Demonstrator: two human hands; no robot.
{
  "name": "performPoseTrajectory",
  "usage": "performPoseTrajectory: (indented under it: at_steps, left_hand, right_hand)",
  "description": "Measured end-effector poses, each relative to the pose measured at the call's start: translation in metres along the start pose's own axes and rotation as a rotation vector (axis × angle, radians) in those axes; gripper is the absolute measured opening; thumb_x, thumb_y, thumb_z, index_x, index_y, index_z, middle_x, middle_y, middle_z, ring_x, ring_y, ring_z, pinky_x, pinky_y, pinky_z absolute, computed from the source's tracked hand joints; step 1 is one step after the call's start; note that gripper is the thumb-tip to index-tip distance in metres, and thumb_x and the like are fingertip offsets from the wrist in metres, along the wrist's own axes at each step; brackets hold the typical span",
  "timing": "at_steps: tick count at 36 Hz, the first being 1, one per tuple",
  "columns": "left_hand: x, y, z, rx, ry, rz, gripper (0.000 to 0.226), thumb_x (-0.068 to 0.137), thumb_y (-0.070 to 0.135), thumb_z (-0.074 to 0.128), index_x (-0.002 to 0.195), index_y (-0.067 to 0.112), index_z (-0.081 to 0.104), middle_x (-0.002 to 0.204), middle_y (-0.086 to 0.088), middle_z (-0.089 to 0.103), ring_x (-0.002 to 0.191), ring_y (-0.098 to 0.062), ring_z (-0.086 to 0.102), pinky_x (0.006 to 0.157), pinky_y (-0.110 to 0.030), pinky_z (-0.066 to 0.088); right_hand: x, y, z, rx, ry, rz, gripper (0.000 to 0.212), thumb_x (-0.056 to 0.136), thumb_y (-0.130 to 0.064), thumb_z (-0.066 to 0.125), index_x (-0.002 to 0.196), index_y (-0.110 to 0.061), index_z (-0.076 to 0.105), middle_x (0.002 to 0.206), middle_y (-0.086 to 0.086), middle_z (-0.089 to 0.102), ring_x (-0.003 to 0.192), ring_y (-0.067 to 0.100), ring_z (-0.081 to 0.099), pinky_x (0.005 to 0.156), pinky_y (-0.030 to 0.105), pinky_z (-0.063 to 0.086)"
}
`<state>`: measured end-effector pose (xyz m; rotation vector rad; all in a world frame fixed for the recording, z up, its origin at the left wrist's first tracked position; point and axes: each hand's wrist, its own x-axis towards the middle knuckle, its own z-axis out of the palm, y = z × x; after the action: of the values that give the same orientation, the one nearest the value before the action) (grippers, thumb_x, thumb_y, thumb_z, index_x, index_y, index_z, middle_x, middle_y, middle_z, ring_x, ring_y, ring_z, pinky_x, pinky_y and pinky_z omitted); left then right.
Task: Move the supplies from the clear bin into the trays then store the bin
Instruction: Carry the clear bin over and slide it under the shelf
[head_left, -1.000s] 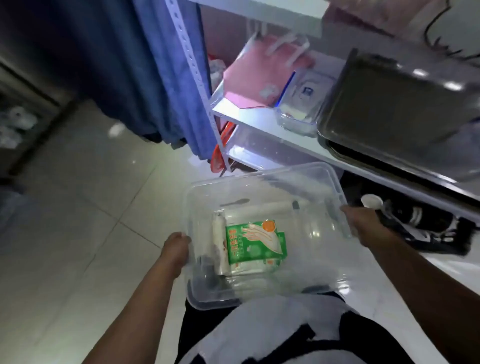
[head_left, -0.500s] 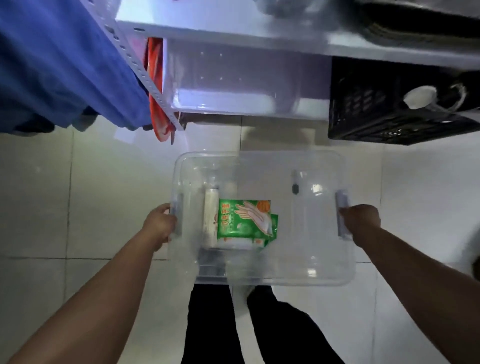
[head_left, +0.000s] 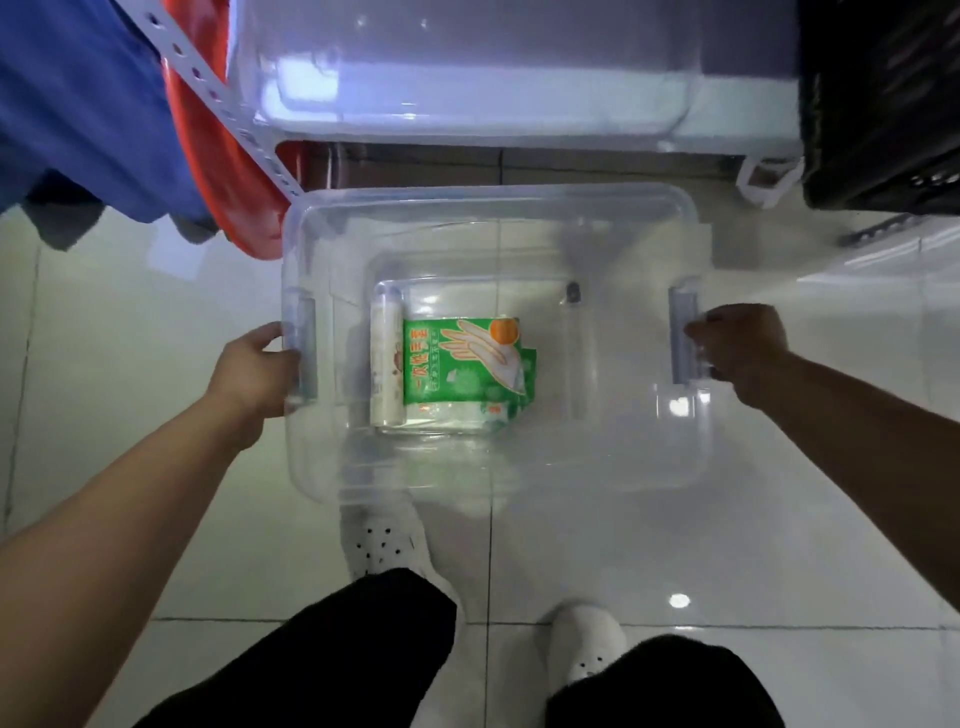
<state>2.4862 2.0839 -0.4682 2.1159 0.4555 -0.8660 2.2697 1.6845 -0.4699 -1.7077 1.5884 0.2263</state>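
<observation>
Two hands, left hand (head_left: 254, 364) and right hand (head_left: 737, 345), fingers (head_left: 272, 332) clamped on the clear bin (head_left: 493, 208) handles (head_left: 304, 348), low over the floor (head_left: 130, 338), possibly resting, I can't tell. Light, stiff, slick; glove packet (head_left: 457, 364) slides loose inside.

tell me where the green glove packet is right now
In the head view, the green glove packet lies flat on the bottom of the clear bin, left of centre, right beside a white roll on its left.
</observation>
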Motion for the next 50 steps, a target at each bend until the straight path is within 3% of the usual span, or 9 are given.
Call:
performPoseTrajectory:
  at_steps: [3,8,16,20,26,37,41,45,50]
  left_hand:
    - [0.015,0.001,-0.007,0.033,0.039,0.084,0.038,0.098,0.018,0.058,0.136,0.018,0.057,0.105,-0.015,0.068,0.086,-0.033,0.066,0.069,-0.041,0.058]
    - [0.022,0.011,-0.01,0.239,0.067,0.252,0.035,0.096,0.018,0.059,0.131,0.021,0.06,0.109,-0.014,0.07,0.093,-0.034,0.066,0.076,-0.042,0.058]
    - [0.046,0.102,0.044,0.921,0.427,1.048,0.078,0.081,0.021,0.071,0.15,0.014,0.034,0.151,-0.017,0.04,0.135,-0.038,0.038,0.111,-0.049,0.032]
    - [0.059,0.145,0.075,1.131,0.378,0.92,0.078,0.087,0.024,0.062,0.154,0.021,0.023,0.161,-0.011,0.026,0.148,-0.034,0.02,0.119,-0.053,0.014]
    - [0.045,0.156,0.099,1.111,0.572,0.907,0.037,0.082,-0.005,0.054,0.115,0.01,0.057,0.114,-0.014,0.062,0.107,-0.037,0.056,0.098,-0.05,0.039]
    - [-0.037,0.135,0.063,1.1,0.821,1.295,0.032,0.066,-0.017,0.058,0.088,0.006,0.056,0.078,-0.016,0.051,0.07,-0.034,0.046,0.071,-0.043,0.038]
    - [-0.093,0.136,0.042,1.046,0.9,1.37,0.019,0.072,-0.01,0.062,0.084,0.004,0.058,0.075,-0.017,0.051,0.067,-0.032,0.043,0.062,-0.041,0.033]
    - [-0.145,0.133,0.021,0.953,0.983,1.457,0.02,0.081,0.01,0.071,0.1,0.007,0.064,0.091,-0.019,0.061,0.079,-0.037,0.052,0.071,-0.045,0.039]
    - [-0.205,0.145,-0.01,0.792,1.208,1.623,0.033,0.094,0.033,0.065,0.119,0.012,0.069,0.105,-0.018,0.069,0.092,-0.041,0.062,0.088,-0.046,0.035]
  right_hand:
    - [0.016,-0.005,0.007,0.066,-0.069,-0.014,0.015,0.074,-0.011,0.08,0.068,-0.013,0.066,0.075,0.015,0.065,0.071,0.029,0.063,0.073,0.047,0.057]
    - [0.022,0.002,0.002,0.15,-0.154,-0.045,0.016,0.076,-0.005,0.08,0.084,0.001,0.067,0.086,0.024,0.066,0.074,0.036,0.066,0.075,0.049,0.058]
    - [0.035,0.021,0.001,0.201,-0.23,-0.122,0.02,0.078,-0.014,0.078,0.091,-0.001,0.07,0.088,0.018,0.072,0.076,0.033,0.07,0.053,0.031,0.054]
    - [0.033,0.023,0.001,0.248,-0.213,-0.127,0.018,0.077,-0.011,0.08,0.086,0.0,0.07,0.083,0.019,0.072,0.068,0.031,0.07,0.055,0.032,0.057]
    - [0.023,0.019,0.002,0.248,-0.168,-0.149,0.02,0.074,-0.009,0.083,0.075,0.002,0.066,0.07,0.018,0.066,0.058,0.027,0.063,0.051,0.027,0.05]
    - [0.029,0.022,0.004,0.222,-0.145,-0.166,0.025,0.07,-0.015,0.087,0.074,0.0,0.068,0.075,0.018,0.071,0.061,0.031,0.069,0.045,0.03,0.053]
    - [0.014,0.03,0.017,0.067,-0.029,-0.29,0.027,0.076,-0.028,0.077,0.09,-0.006,0.073,0.085,0.016,0.071,0.071,0.035,0.069,0.071,0.049,0.061]
    - [-0.002,0.021,0.024,-0.015,0.074,-0.415,0.09,0.077,-0.04,0.077,0.149,-0.018,0.029,0.153,0.02,0.029,0.134,0.045,0.037,0.104,0.059,0.041]
    - [-0.03,-0.029,-0.009,0.498,0.138,-0.708,0.112,0.073,-0.056,0.077,0.155,-0.031,0.005,0.164,0.002,0.007,0.15,0.022,0.011,0.115,0.038,0.018]
